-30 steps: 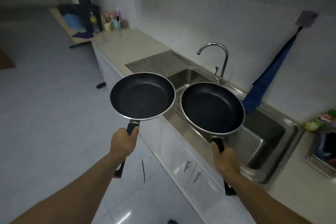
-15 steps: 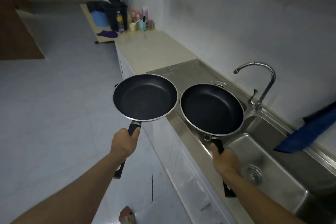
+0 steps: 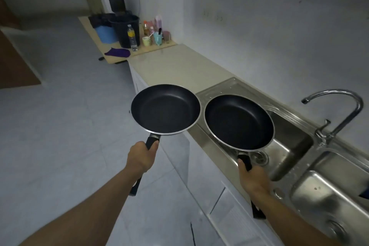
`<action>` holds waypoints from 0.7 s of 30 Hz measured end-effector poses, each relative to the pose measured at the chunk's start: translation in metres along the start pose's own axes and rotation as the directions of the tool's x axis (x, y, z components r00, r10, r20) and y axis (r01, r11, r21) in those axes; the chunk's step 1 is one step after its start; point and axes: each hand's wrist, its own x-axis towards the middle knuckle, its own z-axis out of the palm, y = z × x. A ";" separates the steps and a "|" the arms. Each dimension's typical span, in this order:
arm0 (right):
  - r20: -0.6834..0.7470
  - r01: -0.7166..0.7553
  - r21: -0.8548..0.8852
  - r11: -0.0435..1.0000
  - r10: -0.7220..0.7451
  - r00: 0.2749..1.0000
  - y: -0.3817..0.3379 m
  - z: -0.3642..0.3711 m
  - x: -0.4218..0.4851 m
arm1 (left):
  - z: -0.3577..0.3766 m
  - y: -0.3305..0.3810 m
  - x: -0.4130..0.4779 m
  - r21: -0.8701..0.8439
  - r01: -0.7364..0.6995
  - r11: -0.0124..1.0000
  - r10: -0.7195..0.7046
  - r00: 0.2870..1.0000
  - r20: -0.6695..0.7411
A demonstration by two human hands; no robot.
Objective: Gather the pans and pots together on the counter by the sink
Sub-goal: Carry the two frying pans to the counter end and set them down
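The person stands at the counter (image 3: 179, 66) with a frying pan in each fist. The left hand (image 3: 142, 156) is wrapped tight round the black handle of the left pan (image 3: 165, 109), which hangs about level in the air over the counter's front edge, a good part of it out above the floor. The right hand (image 3: 252, 178) grips the handle of the right pan (image 3: 238, 122) the same way, holding it up over the sink (image 3: 289, 146), above the drainboard and the first basin. The two rims sit just beside each other; whether they touch I can't make out. The tap (image 3: 339, 110) curves up at the counter's back edge, right of the pans. Past the counter's far end a wooden table (image 3: 155, 49) carries a black bin (image 3: 123, 30), a blue bucket (image 3: 104, 34), a water bottle (image 3: 132, 37), some cups (image 3: 146, 41) and a purple cloth (image 3: 117, 52)
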 end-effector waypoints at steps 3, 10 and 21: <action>-0.014 -0.016 0.000 1.000 0.016 1.000 -0.027 0.019 0.014 | -0.010 0.003 0.040 -0.018 0.000 1.000 0.000 1.000 0.009; -0.047 -0.019 0.013 1.000 0.019 0.999 -0.085 0.059 0.072 | -0.018 0.020 0.139 0.016 -0.033 0.999 0.032 0.999 0.029; -0.074 -0.040 -0.010 0.999 0.039 0.996 -0.185 0.119 0.202 | -0.019 0.090 0.312 0.006 -0.032 0.999 0.032 0.998 0.052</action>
